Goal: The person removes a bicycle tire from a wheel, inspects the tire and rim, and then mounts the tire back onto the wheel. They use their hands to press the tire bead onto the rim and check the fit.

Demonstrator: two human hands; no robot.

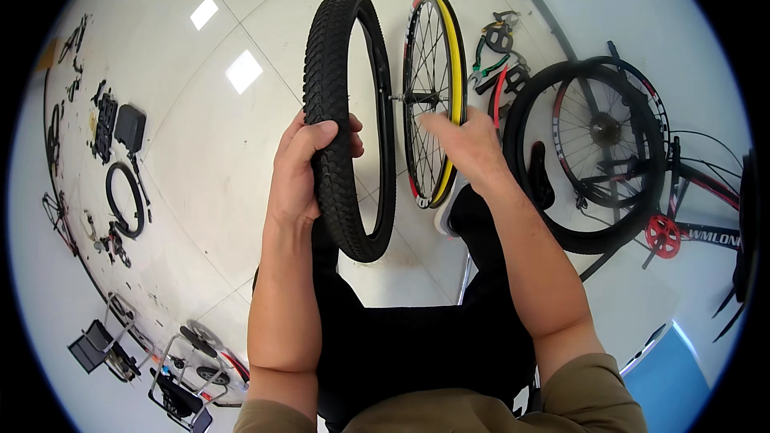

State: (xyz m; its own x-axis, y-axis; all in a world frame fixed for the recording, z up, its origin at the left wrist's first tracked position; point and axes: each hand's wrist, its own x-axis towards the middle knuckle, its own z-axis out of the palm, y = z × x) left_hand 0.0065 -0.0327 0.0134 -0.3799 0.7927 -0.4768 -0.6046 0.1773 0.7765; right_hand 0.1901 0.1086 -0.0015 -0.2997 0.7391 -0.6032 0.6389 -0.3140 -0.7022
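far left on the pale tiled floor lie scattered dark parts and a loose inner tube (126, 199), well apart from the work. nearer the middle, the left hand (301, 168) is clenched around the black knobby tyre (346, 124), fingers wrapped over the tread on its left side, about halfway up — the tyre stands upright on edge, its long axis running near to far, the lower arc close above the person's dark-trousered lap. just to its right, apart by a narrow gap, stands the spoked rim with yellow rim tape (435, 96), also upright and nearly parallel to the tyre, its axle stub pointing left toward the tyre's opening. the right hand (465, 148) rests against the rim's near right edge, fingers spread and blurred; whether it grips the rim or only steadies it i cannot tell. so the tyre lies left of the rim, the two side by side, each hand on its own hoop. further right a bicycle frame with its rear wheel (597, 152) lies on the floor, a red chainring beside it.
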